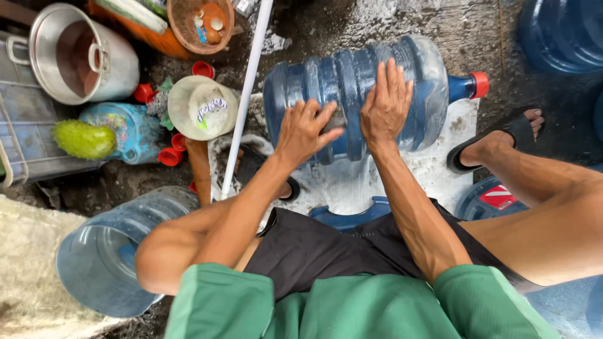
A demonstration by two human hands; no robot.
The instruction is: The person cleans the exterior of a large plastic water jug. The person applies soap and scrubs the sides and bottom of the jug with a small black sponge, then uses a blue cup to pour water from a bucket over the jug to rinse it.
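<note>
Here, at upper centre of the frame: a big blue water jug [358,94], lying on its side on a wet pale slab [433,169], ribbed body across, red-capped neck [471,86] pointing right. Left hand [306,129] curled on the near side of the jug, fingers apparently pinching a small dark pad, too hidden to tell for sure. Right hand [384,103] spread flat, open, pressed on the upper curve just beside. Probably light if empty, stiff-walled, yet wet and so slippery; round, prone to roll. Best held at the ribs or the neck. Steel pot [81,53] at upper left, white pipe [246,94] slanting alongside, another jug [110,251] at lower left.
</note>
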